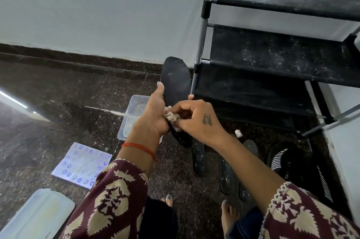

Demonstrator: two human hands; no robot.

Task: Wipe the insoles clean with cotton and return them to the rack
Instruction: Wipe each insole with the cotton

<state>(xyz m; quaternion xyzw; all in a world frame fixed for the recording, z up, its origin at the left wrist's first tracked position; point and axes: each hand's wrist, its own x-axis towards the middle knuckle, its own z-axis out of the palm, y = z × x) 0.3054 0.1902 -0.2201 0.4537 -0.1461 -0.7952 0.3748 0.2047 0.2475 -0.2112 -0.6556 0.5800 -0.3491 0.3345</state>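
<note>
Left hand (155,110) grips the black insole (176,81) along its edge, holding it upright above the floor (58,90). Right hand (196,120) pinches a cotton wad (171,116) against the insole's lower part. Further insoles (228,172) lie on the floor beside the black rack (272,59).

Honestly nothing here is readable. The purple-white sheet (81,164) on the floor only has rows of little blue round stamps, too blurry to make out, and the black slipper (286,159) just shows white stripes, no brand visible.
</note>
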